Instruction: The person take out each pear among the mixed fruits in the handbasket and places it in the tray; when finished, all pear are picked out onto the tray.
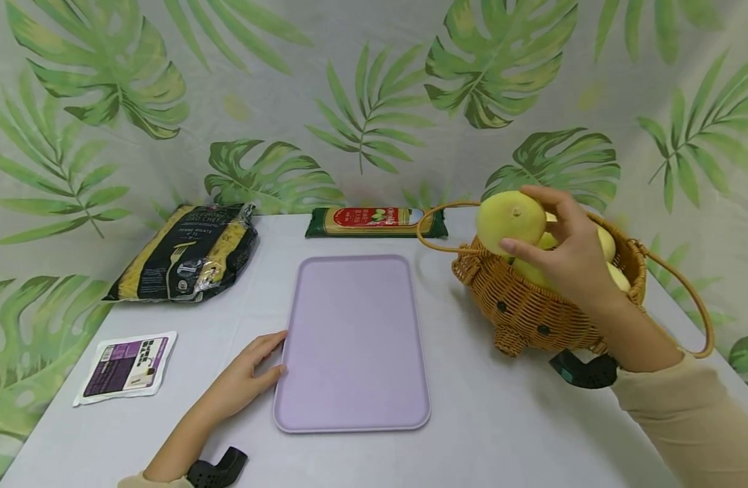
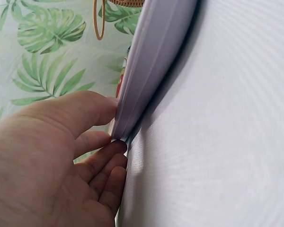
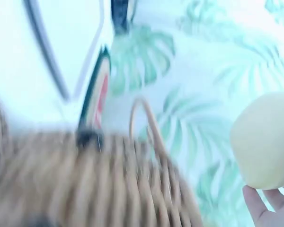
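My right hand (image 1: 569,251) grips a round, pale yellow melon (image 1: 502,218) between thumb and fingers, over the left part of a brown wicker basket (image 1: 508,298). The basket has a pig's face and holds several similar melons, partly hidden by that hand. In the right wrist view the gripped melon (image 3: 267,142) is at the right edge, with fingertips against its underside. My left hand (image 1: 246,376) rests on the table beside a lilac tray (image 1: 356,346). In the left wrist view, its thumb and fingertips touch the tray's rim (image 2: 142,71).
Behind the tray lies a pack of spaghetti (image 1: 374,222). A bag of penne (image 1: 185,254) lies back left, and a flat white-and-purple packet (image 1: 127,367) lies front left. The basket's thin loop handles (image 1: 694,298) stick out at both sides. A leaf-print cloth (image 1: 374,102) hangs behind the table.
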Demonstrator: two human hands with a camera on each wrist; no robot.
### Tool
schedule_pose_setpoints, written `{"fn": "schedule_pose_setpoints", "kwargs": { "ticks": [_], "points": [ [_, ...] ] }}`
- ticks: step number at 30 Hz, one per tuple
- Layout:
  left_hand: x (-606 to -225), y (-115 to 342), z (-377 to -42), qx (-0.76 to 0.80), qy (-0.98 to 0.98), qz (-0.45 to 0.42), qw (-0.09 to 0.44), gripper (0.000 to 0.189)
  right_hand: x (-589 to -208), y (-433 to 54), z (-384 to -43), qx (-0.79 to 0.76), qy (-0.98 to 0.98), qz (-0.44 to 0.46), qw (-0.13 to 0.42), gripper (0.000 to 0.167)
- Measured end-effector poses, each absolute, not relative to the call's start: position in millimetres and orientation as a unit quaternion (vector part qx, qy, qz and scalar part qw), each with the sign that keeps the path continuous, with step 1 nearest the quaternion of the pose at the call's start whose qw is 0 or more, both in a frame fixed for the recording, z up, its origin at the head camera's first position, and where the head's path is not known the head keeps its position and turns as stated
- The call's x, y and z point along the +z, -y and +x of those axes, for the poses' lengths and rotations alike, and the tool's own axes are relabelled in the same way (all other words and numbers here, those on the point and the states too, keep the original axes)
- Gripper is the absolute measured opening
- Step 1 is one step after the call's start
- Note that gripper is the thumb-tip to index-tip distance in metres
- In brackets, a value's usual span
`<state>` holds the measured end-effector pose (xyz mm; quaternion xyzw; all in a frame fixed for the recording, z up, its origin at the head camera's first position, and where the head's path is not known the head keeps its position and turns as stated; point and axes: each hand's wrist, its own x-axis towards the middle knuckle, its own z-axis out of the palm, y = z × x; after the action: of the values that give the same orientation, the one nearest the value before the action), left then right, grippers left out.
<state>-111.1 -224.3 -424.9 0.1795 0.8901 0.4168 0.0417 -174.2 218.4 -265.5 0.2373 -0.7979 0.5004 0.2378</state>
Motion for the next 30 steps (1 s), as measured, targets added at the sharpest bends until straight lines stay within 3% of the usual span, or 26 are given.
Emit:
{"fn": "schedule_pose_setpoints", "kwargs": {
  "ticks": [4,14,23,30],
  "points": [
    [-424.0,223.9,-110.9,0.416,-0.891,0.178,0.041,0.055,-278.3,-189.1,-169.5,0.548,0.766,0.271,0.201,0.066],
    [-422.5,223.6,-110.8,0.419,-0.89,0.177,0.043,0.056,-312.5,-106.8,-177.7,0.566,0.783,0.237,0.099,0.061],
    [-422.1,224.1,-109.9,0.41,-0.892,0.186,0.04,0.06,-370.3,-56.9,-224.9,0.623,0.766,0.156,0.02,0.063],
    [-424.6,225.5,-110.8,0.402,-0.894,0.194,0.036,0.06,-386.6,-28.1,-242.6,0.635,0.764,0.119,-0.004,0.059]
  ]
}}
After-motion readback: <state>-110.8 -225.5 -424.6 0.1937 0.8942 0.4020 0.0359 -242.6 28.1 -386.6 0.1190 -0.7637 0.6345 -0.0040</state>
